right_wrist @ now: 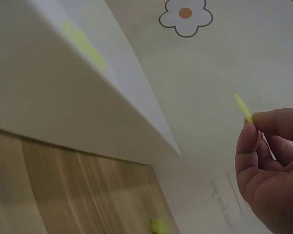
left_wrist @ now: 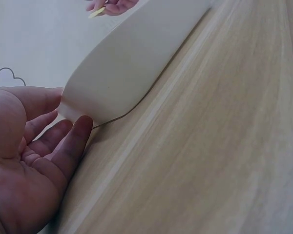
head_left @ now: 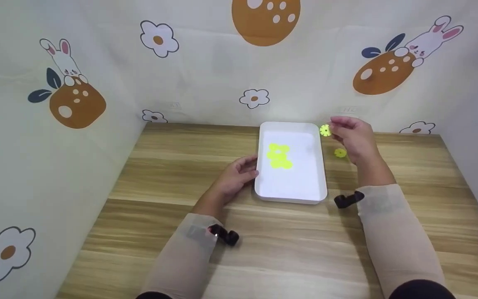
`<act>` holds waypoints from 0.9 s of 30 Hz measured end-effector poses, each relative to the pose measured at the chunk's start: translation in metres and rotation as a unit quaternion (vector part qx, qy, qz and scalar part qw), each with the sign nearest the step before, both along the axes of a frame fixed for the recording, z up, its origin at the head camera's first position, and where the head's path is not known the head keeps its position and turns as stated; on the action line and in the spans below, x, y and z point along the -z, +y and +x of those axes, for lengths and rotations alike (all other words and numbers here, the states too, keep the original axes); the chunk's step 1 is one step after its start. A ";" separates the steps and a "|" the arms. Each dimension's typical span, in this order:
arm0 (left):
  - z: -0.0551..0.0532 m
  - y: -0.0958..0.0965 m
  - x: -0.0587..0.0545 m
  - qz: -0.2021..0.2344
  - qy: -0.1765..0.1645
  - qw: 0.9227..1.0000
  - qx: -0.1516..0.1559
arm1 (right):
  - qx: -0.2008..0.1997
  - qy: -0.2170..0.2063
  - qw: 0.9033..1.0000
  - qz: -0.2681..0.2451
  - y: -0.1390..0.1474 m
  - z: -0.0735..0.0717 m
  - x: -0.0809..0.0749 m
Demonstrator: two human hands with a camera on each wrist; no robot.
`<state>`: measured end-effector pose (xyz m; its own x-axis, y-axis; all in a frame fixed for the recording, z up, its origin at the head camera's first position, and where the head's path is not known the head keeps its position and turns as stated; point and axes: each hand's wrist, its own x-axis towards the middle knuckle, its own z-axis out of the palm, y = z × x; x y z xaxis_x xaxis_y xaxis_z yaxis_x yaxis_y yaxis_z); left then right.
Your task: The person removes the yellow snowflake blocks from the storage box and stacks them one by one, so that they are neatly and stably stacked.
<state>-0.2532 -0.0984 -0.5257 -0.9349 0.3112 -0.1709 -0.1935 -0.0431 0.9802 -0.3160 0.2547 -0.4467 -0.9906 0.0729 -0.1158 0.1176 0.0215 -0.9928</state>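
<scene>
A white rectangular tray [head_left: 291,198] stands on the wooden table, and a cluster of yellow notched discs [head_left: 279,156] lies inside its left half. My left hand [head_left: 237,176] rests against the outside of the tray's left wall, its fingers loosely bent. In the left wrist view the fingertips touch the tray's wall [left_wrist: 119,68]. Beyond the tray's far right corner, my right hand [head_left: 356,137] pinches one yellow notched disc [head_left: 325,130] between thumb and finger, off the table. The right wrist view shows this disc [right_wrist: 242,107] nearly edge-on.
Another yellow notched disc [head_left: 340,153] lies on the table right of the tray, below my right hand. A patterned cloth wall [head_left: 206,83] rises along the table's back edge, with more wall on the left and right sides. Black wrist cameras [head_left: 349,199] stick out from both sleeves.
</scene>
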 end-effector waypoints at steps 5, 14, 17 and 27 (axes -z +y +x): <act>-0.001 -0.001 0.001 -0.002 -0.002 1.000 -0.002 | 0.027 -0.006 0.999 -0.023 0.015 0.005 0.008; -0.001 -0.002 0.001 -0.009 -0.004 1.000 -0.005 | 0.046 -0.075 0.995 -0.038 0.039 0.003 0.027; -0.001 -0.002 0.001 -0.007 -0.002 1.000 -0.004 | 0.043 -0.085 0.995 -0.036 0.044 0.002 0.036; 0.000 -0.001 0.001 0.000 -0.008 1.000 -0.002 | 0.031 -0.064 0.997 -0.022 0.055 0.003 0.058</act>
<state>-0.2532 -0.0995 -0.5267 -0.9334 0.3070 -0.1855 -0.2088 -0.0445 0.9769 -0.3133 0.3100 -0.5047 -0.9615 0.1255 -0.2446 0.2424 -0.0323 -0.9696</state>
